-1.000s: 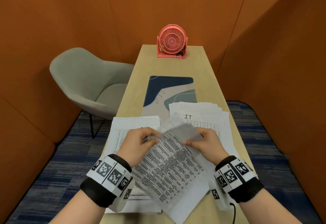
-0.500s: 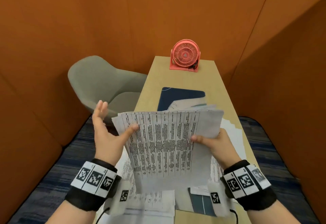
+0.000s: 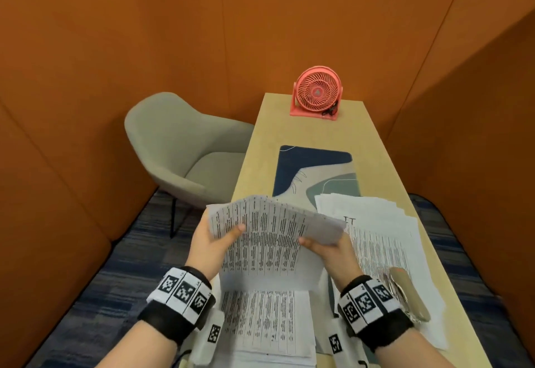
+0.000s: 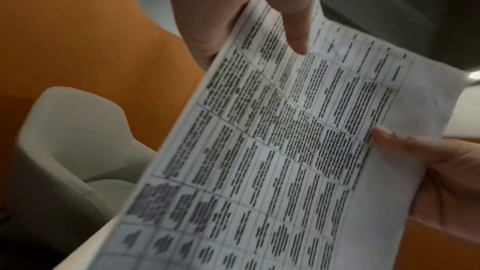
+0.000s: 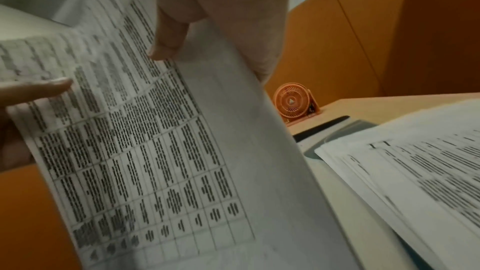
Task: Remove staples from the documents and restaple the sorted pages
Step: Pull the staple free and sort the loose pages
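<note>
A: Is any writing showing that can be read?

B: Only the hand-written letters "IT" at the top of the fanned stack of white printed pages (image 3: 376, 234), which is lying on the pale wooden counter (image 3: 260, 147) at about three o'clock from the hands. The rest is blurring into dark dashes.

A: And the sheet being handled?

B: A white printed sheet with a ruled table of dense columns (image 3: 269, 240) is being held up off the counter, its top edge curling away from the person. The left hand (image 3: 208, 249) is pinching its left edge, thumb on the printed face. The right hand (image 3: 333, 252) is pinching the right edge the same way.

A: What is lying beneath it?

B: Another white pile of table-printed pages (image 3: 266, 324) at six o'clock, near the counter's close edge. A beige stapler-like tool with metal parts (image 3: 408, 295) is resting on the fanned stack at four o'clock, just beside the right wrist.

A: Farther off?

B: A navy and beige patterned desk mat (image 3: 312, 170) at twelve o'clock, and a coral-pink round desk fan (image 3: 317, 92) standing at the far end.
</note>
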